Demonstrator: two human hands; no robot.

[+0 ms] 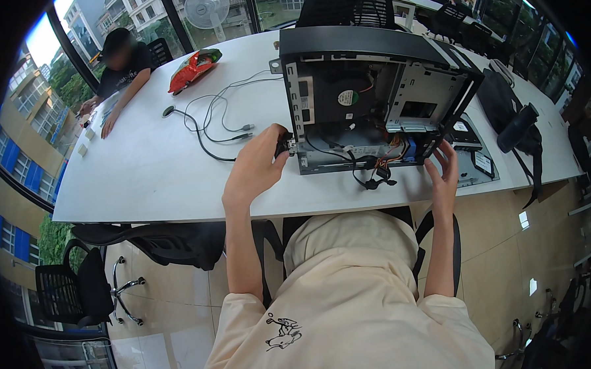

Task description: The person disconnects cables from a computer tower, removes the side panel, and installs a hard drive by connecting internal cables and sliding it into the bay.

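Observation:
An open black desktop computer case (pixel 381 42) stands on the white table in front of me, its inside facing me. Loose wires and black connectors (pixel 374 181) spill over its lower edge. At the case's left side, my left hand (pixel 258 163) is closed in a pinch on a dark plug-like piece (pixel 283 145), partly hidden by the fingers. A black cable (pixel 204 141) runs across the table to this hand. My right hand (pixel 444 168) grips the case's lower right corner, thumb and fingers curved about the edge.
A detached metal side panel (pixel 470 173) with drive-like parts lies right of the case. Beyond are a backpack (pixel 503 103) and dark bottle (pixel 518 127). Grey cables (pixel 222 98) and a red snack bag (pixel 195 71) lie left. Another person (pixel 125 63) sits at the far left.

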